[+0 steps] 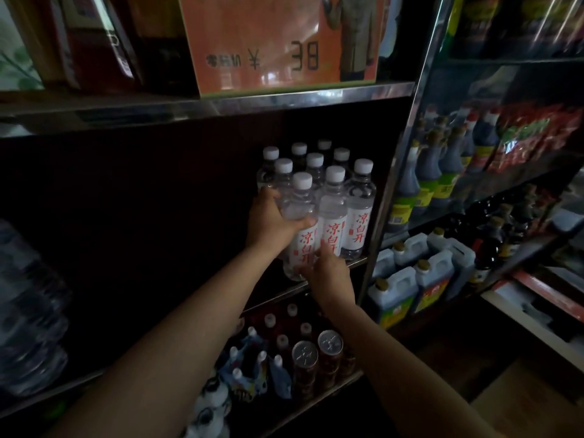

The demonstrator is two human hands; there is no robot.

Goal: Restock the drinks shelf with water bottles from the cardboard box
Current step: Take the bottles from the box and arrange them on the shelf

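My left hand (268, 216) and right hand (328, 270) gripping front bottle (300, 229), seating it on shelf (357, 263); ten-ish stocked, left side bare, box unseen.

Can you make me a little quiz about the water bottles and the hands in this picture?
1. True or false: the left hand grips the front-left bottle.
2. What colour are the bottle caps? A) red B) white C) green
3. Fill in: the right hand touches the low part of the bottles at the shelf's ____ edge.

Key: 1 true; 2 B; 3 front.
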